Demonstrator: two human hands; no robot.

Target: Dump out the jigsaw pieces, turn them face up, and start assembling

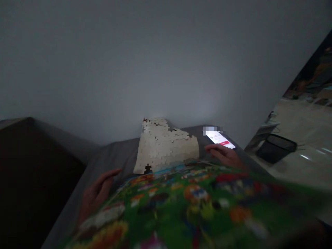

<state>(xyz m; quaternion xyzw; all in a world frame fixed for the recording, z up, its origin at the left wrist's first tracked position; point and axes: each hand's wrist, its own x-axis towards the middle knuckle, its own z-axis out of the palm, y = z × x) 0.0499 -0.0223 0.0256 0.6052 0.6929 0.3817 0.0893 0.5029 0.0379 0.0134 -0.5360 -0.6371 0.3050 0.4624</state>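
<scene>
The left hand (100, 193) and right hand (224, 155) sit at the sheet's far edge, but I cannot tell if either grip is clamped on the blurred, colourful sheet (186, 204). Cream jigsaw pieces (166, 145) and a lit phone (220, 139) lie beyond the sheet.

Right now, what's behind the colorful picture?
Behind the colorful picture: interlocked pale jigsaw pieces on a gray surface, and a lit phone beyond the right hand. The pieces' lower edge and anything directly behind the picture are covered.
</scene>
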